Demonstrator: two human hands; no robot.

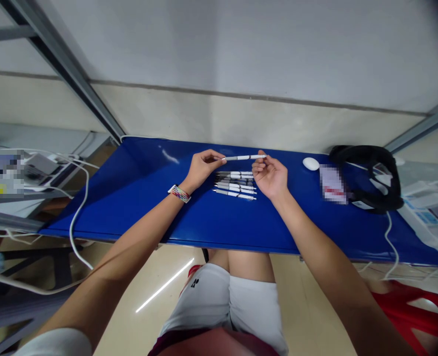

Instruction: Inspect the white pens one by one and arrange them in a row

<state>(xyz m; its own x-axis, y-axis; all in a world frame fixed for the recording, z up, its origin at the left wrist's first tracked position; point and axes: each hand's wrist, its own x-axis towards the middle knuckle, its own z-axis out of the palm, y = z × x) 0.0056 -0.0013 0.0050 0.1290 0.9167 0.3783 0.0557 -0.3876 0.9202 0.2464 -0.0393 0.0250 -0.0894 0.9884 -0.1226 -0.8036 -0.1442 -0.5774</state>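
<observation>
A white pen (244, 157) is held level above the blue table (130, 207), stretched between both hands. My left hand (204, 168), with a patterned band on its wrist, pinches the pen's left end between thumb and fingers. The pen's right end is gripped by the fingertips of my right hand (270, 173), its palm turned up and other fingers curled. Just below the held pen lies a row of several similar white pens (236, 187), roughly parallel, tips to the left. My right hand's fingers are close to their right ends.
A white oval object (311, 164) and a blurred card (332, 184) lie right of my right hand. Further right sits a black strapped headset (389, 173) with a white cable. White cables (80, 212) hang over the table's left side. A wall stands behind.
</observation>
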